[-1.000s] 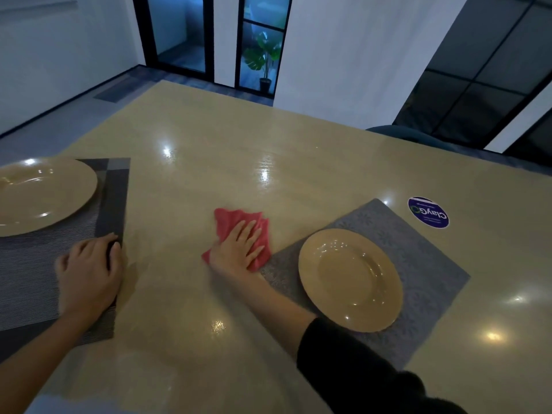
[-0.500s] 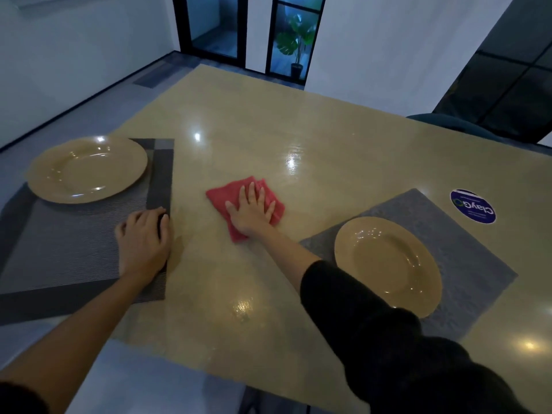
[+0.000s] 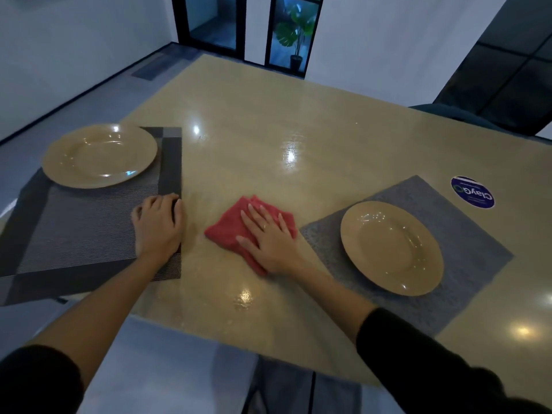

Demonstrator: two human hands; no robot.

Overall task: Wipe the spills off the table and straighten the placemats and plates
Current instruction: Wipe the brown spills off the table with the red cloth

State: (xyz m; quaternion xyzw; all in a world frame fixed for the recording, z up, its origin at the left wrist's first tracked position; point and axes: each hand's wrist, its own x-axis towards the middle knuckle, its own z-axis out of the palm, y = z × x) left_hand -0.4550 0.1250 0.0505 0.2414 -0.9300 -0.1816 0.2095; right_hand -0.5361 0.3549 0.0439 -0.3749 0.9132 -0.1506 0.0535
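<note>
A folded red cloth (image 3: 230, 227) lies on the tan table (image 3: 298, 121) between two placemats. My right hand (image 3: 270, 240) presses flat on the cloth, fingers spread. My left hand (image 3: 159, 225) rests palm down on the right edge of the dark striped placemat (image 3: 77, 228), which overhangs the table's left edge. A tan plate (image 3: 100, 155) sits at the far end of that mat. On the right, a grey placemat (image 3: 466, 234) lies skewed, carrying a second tan plate (image 3: 391, 248). A faint wet sheen shows near the table's front edge.
A round blue sticker (image 3: 472, 192) is stuck to the table beyond the grey mat. A dark chair back (image 3: 457, 116) stands at the far right side. A potted plant (image 3: 294, 34) stands behind glass doors past the table's far end.
My right hand slid the red cloth away from me and then back toward the near edge. My left hand stayed on the striped mat. The camera view shifted back and right.
</note>
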